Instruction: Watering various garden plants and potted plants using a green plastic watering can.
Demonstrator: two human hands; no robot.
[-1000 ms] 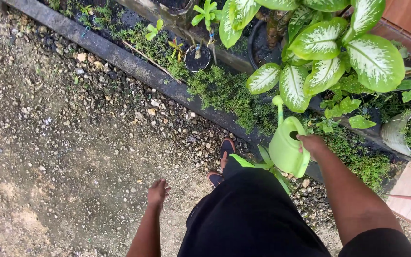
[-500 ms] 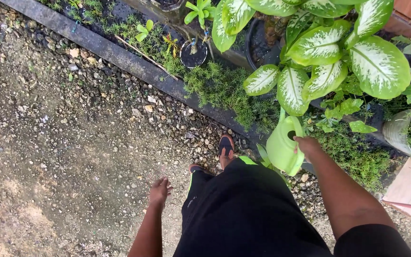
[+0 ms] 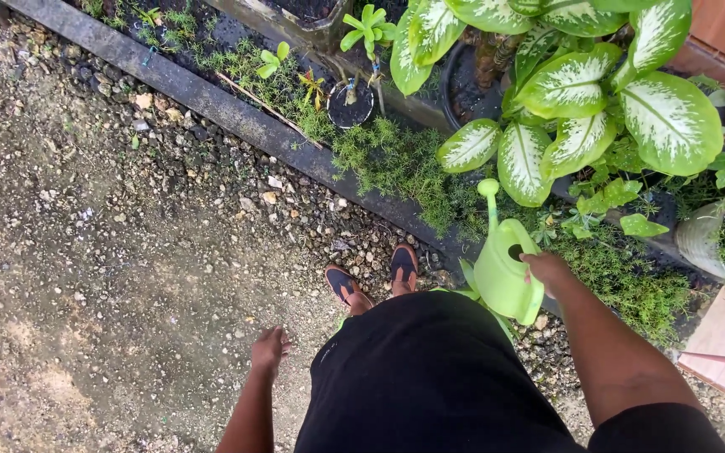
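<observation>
1 light green watering can [image 3: 503, 273] is held right of the frame's centre, just above the dark cloth of the person's lap. Its filling hole is seen as a dark opening at the top, and what it holds cannot be told. Its body is smooth, rounded plastic, and its thin spout is pointed up the frame, ending in a small round tip below the white-and-green leaves.

The right hand [image 3: 549, 270] is closed around the can's handle at its right side, with the arm stretched in from the lower right corner. The left hand [image 3: 268, 349] is hung loosely at the lower centre-left, fingers relaxed and slightly curled, with nothing gripped, over the gravel ground [image 3: 111, 252].

2 feet in dark sandals [image 3: 375, 275] are placed just left of the can, beside a dark border plank [image 3: 237, 117] that is laid diagonally from the upper left. Above the plank, a small round black pot [image 3: 351, 102] filled with dark soil is seen at upper centre. A large plant with white-centred leaves [image 3: 597, 92] is spread across the upper right, and a pale pot [image 3: 701, 235] filled with fine green foliage is cut off by the right edge.
</observation>
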